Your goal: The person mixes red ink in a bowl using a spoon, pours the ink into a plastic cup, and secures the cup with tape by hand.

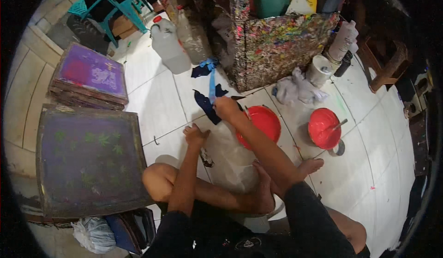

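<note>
My right hand point(225, 108) is closed at the lower end of a flat light blue strip point(212, 88), and its grip is partly hidden. Dark navy cloth pieces point(206, 106) lie on the tiles beside that hand. My left hand point(197, 136) hovers or rests near the floor, fingers apart and holding nothing. Between my forearms a clear plastic bag or sheet point(230, 154) lies by my foot. Partly behind my right forearm sits a red container point(266, 123) of red paint. A dark pointed thing point(238, 98) shows just past my right hand.
A red paint bowl point(323, 124) with a stirring stick stands on the right. Stacked framed screens point(90, 73) and a larger screen point(92, 161) lie left. A translucent jug point(170, 46), paint-spattered cabinet point(286, 50), crumpled bag point(300, 88) and white can point(319, 71) stand farther off.
</note>
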Available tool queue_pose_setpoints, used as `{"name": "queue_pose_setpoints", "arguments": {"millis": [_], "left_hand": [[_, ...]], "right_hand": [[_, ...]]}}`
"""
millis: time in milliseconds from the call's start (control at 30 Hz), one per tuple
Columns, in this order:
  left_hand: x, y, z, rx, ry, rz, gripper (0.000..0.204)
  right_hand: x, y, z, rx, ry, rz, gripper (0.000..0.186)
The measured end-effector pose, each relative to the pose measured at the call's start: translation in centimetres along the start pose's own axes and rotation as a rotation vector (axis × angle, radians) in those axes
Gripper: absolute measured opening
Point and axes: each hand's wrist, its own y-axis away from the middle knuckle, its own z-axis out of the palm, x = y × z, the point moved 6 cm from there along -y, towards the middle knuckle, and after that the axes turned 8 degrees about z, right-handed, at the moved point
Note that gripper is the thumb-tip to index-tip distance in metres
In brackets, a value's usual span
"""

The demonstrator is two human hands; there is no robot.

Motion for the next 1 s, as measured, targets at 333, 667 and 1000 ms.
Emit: {"name": "queue_pose_setpoints", "arguments": {"millis": [333, 667, 1000], "left_hand": [[0.3, 2.2, 0.5, -0.059, 0.216, 0.116, 0.083], [4.1, 0.0, -2.0, 0.248, -0.228, 0.144, 0.068], [0.1, -1.6, 1.0, 0.237, 0.396, 0.245, 0.03]], "right_hand": [[3.3, -0.7, 6.4, 0.077, 0.304, 0.056, 0.017], [1.4, 8.3, -3.2, 0.121, 0.286, 0.167, 0.018], [4.2, 21.8, -11.9, 0.34, -0.218, 0.367, 0.032]]}}
